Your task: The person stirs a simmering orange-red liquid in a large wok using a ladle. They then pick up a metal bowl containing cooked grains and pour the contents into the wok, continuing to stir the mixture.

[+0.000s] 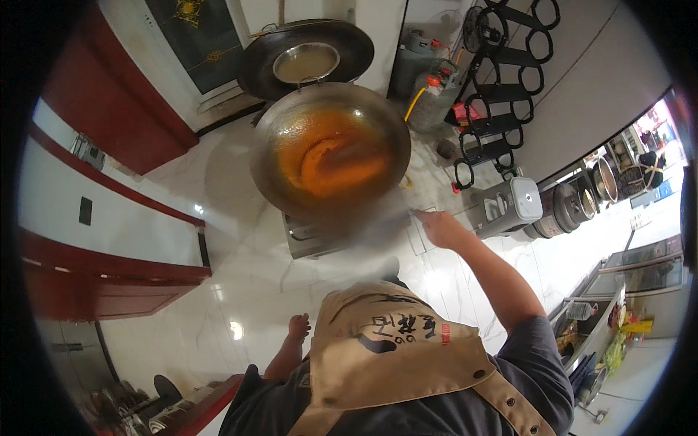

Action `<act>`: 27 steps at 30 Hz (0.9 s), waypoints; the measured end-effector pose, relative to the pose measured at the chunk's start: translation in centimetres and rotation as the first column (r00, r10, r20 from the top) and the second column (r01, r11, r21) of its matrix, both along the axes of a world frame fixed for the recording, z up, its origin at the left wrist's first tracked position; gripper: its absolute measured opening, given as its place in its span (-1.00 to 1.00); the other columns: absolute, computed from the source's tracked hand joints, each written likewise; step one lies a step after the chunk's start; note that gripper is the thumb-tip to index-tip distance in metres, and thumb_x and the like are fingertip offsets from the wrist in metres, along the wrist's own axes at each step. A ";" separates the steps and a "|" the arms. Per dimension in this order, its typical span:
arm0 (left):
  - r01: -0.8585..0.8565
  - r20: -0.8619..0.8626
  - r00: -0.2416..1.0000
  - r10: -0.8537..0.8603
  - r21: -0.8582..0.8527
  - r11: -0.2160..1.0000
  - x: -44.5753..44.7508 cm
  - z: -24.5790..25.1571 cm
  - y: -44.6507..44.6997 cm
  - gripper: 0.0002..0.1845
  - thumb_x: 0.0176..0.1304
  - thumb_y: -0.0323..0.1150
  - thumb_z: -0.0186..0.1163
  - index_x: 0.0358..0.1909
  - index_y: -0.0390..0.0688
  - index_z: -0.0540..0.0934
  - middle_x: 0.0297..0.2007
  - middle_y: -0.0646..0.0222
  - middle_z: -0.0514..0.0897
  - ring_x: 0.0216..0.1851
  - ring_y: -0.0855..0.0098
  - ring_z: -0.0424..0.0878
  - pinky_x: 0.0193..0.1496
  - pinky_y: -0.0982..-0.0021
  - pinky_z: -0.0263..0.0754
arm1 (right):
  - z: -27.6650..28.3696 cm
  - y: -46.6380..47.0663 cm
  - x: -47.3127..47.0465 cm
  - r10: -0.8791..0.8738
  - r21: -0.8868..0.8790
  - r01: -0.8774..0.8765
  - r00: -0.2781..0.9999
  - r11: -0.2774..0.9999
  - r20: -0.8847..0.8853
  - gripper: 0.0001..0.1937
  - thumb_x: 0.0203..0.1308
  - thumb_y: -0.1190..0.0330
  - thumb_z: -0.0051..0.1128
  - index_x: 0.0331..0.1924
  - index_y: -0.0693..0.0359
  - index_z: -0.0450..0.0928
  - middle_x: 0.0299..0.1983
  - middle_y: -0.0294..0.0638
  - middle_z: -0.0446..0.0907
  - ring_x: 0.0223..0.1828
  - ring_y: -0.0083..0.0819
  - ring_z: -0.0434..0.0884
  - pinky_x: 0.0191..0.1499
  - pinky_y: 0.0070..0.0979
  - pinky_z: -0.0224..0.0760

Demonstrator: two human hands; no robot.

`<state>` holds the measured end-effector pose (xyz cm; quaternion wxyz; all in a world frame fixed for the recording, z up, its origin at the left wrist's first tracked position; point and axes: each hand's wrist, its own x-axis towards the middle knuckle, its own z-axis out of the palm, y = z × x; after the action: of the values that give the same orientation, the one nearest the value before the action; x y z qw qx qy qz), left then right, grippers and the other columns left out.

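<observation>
A large dark metal wok [260, 158] stands before me on a low stove [313, 245]. Orange-red oily liquid [338, 163] fills its bottom, with a brighter curved swirl in it. My right hand [440, 229] reaches out to the wok's near right side, fingers curled at a small dark end that may be a handle. Steam or a blur over the near rim hides what this end belongs to. Beside my apron [398, 365], which bears writing, my left hand [299, 327] hangs low with loosely bent fingers and nothing visible in it.
Behind the wok, a second wok [256, 65] holds a metal basin [306, 62] of cloudy liquid. Gas cylinders [436, 101] with a yellow hose stand at the back right, near a black ring rack [499, 92]. A grey appliance [523, 199] is on the right, red cabinets [109, 272] left.
</observation>
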<state>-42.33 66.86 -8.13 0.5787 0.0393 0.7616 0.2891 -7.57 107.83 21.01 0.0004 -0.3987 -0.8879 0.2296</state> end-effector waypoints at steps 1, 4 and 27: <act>-0.076 0.054 0.995 0.080 -0.067 0.995 0.2 0.3 0.5 -0.63 0.27 -0.10 0.20 -0.15 -0.24 0.54 -0.44 0.37 0.54 -0.55 0.43 0.51 -0.58 0.36 0.35 | -0.7 -0.6 0.0 -0.013 -0.046 0.012 1.000 0.999 -0.019 -0.56 0.23 0.42 -0.13 0.21 0.24 0.45 -0.21 0.18 0.64 -0.19 0.14 0.63 -0.04 -0.05 0.48; 0.047 -0.022 0.999 -0.050 -0.095 0.994 0.9 1.5 2.1 -0.68 0.26 -0.11 0.21 -0.27 -0.21 0.54 -0.47 0.38 0.52 -0.55 0.44 0.51 -0.60 0.36 0.33 | -3.7 -1.8 -0.4 -0.008 -0.104 0.003 0.999 0.995 -0.047 -0.56 0.23 0.40 -0.11 0.21 0.23 0.46 -0.16 0.22 0.62 -0.13 0.15 0.61 0.00 -0.07 0.47; 0.934 -0.300 0.278 -0.913 -0.138 0.330 16.9 1.5 20.0 -0.72 0.29 -0.20 0.14 -0.29 -0.26 0.57 -0.48 0.28 0.62 -0.39 0.33 0.60 -0.28 0.30 0.44 | 32.9 -11.6 28.6 0.433 0.726 0.561 0.583 0.397 -0.687 -0.78 0.01 0.44 0.29 -0.24 0.26 0.54 -0.46 -0.24 0.45 -0.54 -0.40 0.45 -0.52 -0.45 0.26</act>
<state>-25.42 86.85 -6.61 0.5026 0.5380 0.6713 -0.0854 21.06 96.19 53.94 0.6321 -0.2156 -0.7303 -0.1435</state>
